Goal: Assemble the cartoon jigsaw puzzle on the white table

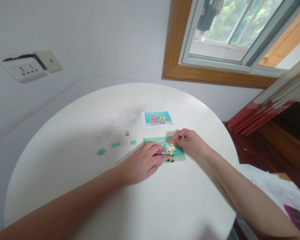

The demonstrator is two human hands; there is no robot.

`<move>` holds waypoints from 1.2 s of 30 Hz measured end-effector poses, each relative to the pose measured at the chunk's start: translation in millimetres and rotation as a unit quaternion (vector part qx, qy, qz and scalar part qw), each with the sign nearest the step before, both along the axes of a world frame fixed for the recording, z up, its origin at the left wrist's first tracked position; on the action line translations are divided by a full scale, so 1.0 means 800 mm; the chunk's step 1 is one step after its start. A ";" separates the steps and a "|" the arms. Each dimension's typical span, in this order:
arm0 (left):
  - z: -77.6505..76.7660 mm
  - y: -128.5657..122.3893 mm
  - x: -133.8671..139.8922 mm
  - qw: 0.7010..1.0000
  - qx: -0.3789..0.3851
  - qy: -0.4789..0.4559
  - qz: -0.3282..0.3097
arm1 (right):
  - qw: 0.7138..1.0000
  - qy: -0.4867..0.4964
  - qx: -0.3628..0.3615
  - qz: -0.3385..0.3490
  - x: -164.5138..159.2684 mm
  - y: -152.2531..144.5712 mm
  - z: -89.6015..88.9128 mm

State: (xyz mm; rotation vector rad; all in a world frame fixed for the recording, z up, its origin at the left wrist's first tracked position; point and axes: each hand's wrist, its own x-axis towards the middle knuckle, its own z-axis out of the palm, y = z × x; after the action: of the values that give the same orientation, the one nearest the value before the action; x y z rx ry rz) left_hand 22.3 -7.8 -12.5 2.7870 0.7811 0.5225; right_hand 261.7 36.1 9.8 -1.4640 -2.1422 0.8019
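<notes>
A jigsaw puzzle [179, 156] with teal ground and cartoon figures lies on the white table, mostly joined, with a pale gap near the yellow figure's face. My left hand [150, 156] rests flat across its left half, fingers stretched, hiding part of the picture. At the puzzle's upper edge my right hand [183, 140] pinches a small puzzle piece [172, 142], mostly covered by the fingertips. Left of the puzzle lie several loose bits: a teal piece [101, 152], a second teal piece [115, 144], a third teal piece [133, 142] and a yellow-faced piece [127, 132].
Behind the puzzle lies a reference picture card [157, 119] with the same cartoon scene. The round white table [90, 110] stands against a wall with a socket [28, 69]. A wood-framed window [175, 66] and a red curtain [260, 116] are to the right.
</notes>
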 end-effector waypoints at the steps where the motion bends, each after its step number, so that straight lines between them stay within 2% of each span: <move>1: 0.001 0.000 0.000 1.000 0.000 -0.002 0.000 | 1.000 0.000 0.004 0.003 0.000 0.000 0.000; 17: 0.000 0.001 0.000 1.000 0.001 0.001 0.000 | 0.999 0.013 0.027 0.033 0.003 0.003 -0.011; 26: -0.002 0.001 0.001 1.000 0.006 0.008 0.000 | 0.998 0.007 0.036 0.044 0.000 0.000 -0.009; 36: -0.001 0.000 0.001 1.000 0.013 0.007 0.001 | 0.994 -0.017 0.080 0.073 -0.006 0.000 -0.015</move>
State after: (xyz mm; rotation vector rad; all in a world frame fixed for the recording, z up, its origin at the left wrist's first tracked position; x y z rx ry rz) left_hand 23.3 -7.5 -13.1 2.8173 0.7841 0.5183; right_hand 256.6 36.0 -2.6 -1.2601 -2.3016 0.6412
